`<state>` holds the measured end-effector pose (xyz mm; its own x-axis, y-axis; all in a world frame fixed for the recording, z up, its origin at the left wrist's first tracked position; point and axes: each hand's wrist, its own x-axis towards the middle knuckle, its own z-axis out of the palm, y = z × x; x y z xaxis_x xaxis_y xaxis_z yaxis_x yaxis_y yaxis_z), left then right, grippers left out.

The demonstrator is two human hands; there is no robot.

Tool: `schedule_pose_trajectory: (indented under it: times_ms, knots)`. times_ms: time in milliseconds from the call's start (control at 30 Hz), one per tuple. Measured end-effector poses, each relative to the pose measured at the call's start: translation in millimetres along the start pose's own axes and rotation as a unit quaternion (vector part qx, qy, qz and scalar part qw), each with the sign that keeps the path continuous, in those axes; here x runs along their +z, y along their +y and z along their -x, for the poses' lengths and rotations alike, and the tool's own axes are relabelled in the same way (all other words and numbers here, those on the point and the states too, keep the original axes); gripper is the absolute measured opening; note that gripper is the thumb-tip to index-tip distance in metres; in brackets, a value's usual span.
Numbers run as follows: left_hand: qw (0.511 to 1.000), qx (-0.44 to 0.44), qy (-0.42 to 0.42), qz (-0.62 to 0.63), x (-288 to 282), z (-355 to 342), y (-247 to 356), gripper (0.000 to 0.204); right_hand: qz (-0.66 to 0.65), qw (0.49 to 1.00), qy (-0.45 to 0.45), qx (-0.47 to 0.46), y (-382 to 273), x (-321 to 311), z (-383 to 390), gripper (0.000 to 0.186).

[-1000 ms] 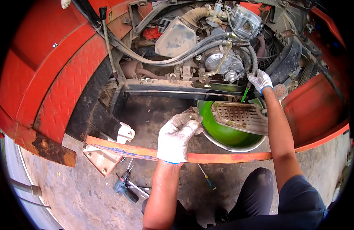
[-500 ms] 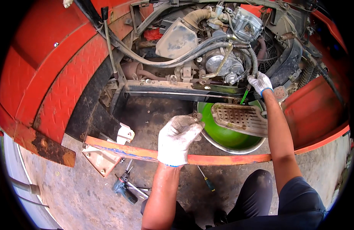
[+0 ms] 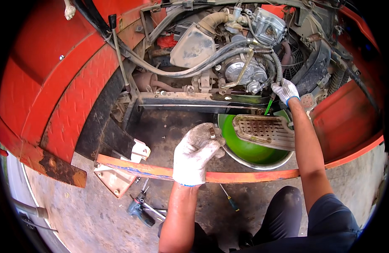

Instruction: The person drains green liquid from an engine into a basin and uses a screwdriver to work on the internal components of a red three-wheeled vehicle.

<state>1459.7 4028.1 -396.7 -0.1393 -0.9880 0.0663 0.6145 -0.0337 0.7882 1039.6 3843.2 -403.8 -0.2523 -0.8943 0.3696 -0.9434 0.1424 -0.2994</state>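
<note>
My gloved right hand (image 3: 286,92) is closed around the lower end of a grey hose (image 3: 279,69) under the engine (image 3: 245,69). A stream of bright green liquid (image 3: 268,108) runs from the hose end down toward a round metal basin (image 3: 265,167) on the ground. More green liquid (image 3: 240,143) lies in the basin, partly hidden by a perforated metal footplate (image 3: 264,130). Above an orange bar, my gloved left hand (image 3: 195,154) pinches a small brownish metal clip (image 3: 212,133) between thumb and fingers; its exact kind is unclear.
The orange bar (image 3: 253,176) crosses in front of me. On the concrete lie a cordless power tool (image 3: 140,208), a screwdriver (image 3: 231,200) and a pale triangular bracket (image 3: 115,179). Red body panels (image 3: 68,109) flank the engine bay, and a lever (image 3: 118,52) rises at left.
The view has shifted slightly. My left hand has turned a little, showing the clip more clearly. My right hand stays on the hose, and the green liquid keeps flowing.
</note>
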Motion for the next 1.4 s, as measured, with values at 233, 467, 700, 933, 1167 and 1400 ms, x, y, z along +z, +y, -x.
schedule_pose_trajectory:
  times_ms: [233, 467, 700, 933, 1167, 1400]
  knots:
    - [0.998, 0.034, -0.024, 0.042, -2, 0, -3, 0.051, 0.013, 1.0, -0.015, 0.018, -3, -4, 0, 0.053]
    - [0.999, 0.018, -0.022, 0.017, 3, 1, 2, 0.05, 0.007, 0.999, -0.022, 0.025, -3, -4, 0, 0.053]
    - [0.998, 0.037, 0.004, -0.042, 3, 1, -6, 0.042, -0.027, 1.0, -0.006, 0.001, 6, 2, -2, 0.049]
    - [0.996, 0.045, -0.023, -0.078, 5, 5, -2, 0.037, -0.031, 1.0, 0.001, 0.002, 8, 5, -4, 0.047]
    - [0.998, 0.027, -0.041, 0.037, -1, 8, 2, 0.04, -0.023, 1.0, -0.01, 0.008, -2, -3, 3, 0.05]
    - [0.98, 0.025, -0.08, 0.182, -12, 7, 2, 0.044, -0.008, 0.999, -0.016, 0.027, -1, -1, 0, 0.054]
